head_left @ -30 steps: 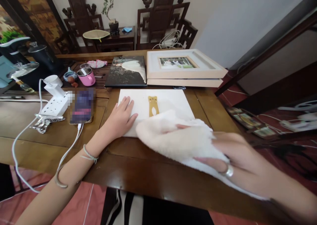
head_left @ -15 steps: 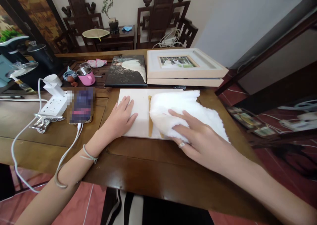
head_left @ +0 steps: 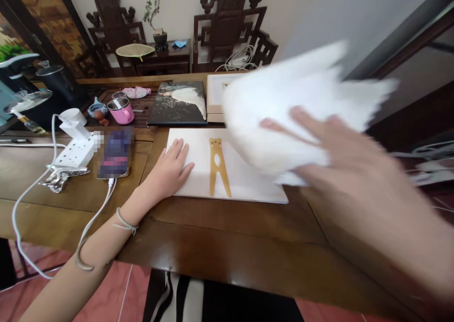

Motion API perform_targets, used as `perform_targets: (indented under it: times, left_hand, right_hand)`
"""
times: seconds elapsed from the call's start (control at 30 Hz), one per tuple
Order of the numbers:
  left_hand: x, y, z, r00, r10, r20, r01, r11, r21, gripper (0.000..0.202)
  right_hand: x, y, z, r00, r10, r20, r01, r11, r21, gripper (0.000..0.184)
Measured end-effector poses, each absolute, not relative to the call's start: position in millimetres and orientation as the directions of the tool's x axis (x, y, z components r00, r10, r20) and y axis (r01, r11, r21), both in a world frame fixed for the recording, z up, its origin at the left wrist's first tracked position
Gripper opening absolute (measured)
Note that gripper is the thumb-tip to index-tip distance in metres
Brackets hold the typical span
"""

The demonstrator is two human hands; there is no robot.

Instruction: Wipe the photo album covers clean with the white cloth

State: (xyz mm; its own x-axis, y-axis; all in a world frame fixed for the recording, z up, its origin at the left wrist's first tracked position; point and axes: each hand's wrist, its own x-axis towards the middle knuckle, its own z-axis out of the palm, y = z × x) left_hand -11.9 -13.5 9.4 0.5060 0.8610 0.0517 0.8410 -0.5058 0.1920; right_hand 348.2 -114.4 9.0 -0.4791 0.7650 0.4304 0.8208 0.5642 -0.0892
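My left hand (head_left: 172,168) lies flat, fingers spread, on the left end of a white board (head_left: 248,182) on the wooden table. A tan, long-legged animal figure (head_left: 215,168) shows on the board's face. Above the board's right side my right hand (head_left: 340,156), blurred by motion, grips a white fluffy cloth (head_left: 276,104). The cloth is lifted clear of the table and hides part of the board's upper right and the picture frame behind it.
Behind the board lie a dark photo panel (head_left: 179,102) and a pale wooden picture frame (head_left: 214,97). At left are a pink mug (head_left: 120,110), a white power strip (head_left: 78,149), a blurred-out phone (head_left: 115,154) with a cable, and a dark kettle (head_left: 56,83).
My right hand has raised the cloth off the board, up and to the right, uncovering the tan figure. My left hand stays in place on the board.
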Motion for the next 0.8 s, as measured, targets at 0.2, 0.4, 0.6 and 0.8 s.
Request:
perform_targets:
  times: [0.2,0.4,0.6,0.8]
  left_hand:
    - [-15,-9,3,0.518,0.853,0.069,0.831,-0.521,0.194,0.057]
    - [-14,-10,10,0.518,0.854,0.055,0.833,-0.518,0.195,0.057]
    - [-14,-13,20,0.510,0.858,0.060,0.839,-0.512,0.186,0.056]
    - [-15,-15,17,0.498,0.867,0.030,0.850,-0.495,0.180,0.056]
  right_hand:
    - [213,-42,29,-0.617,0.768,0.172,0.781,0.624,0.022,0.062]
    - [215,-89,32,-0.623,0.765,0.164,0.767,0.638,-0.063,0.063]
    - [216,-125,45,-0.686,0.709,0.163,0.705,0.703,-0.090,0.052]
    - [224,-61,29,-0.599,0.779,0.186,0.777,0.621,-0.102,0.065]
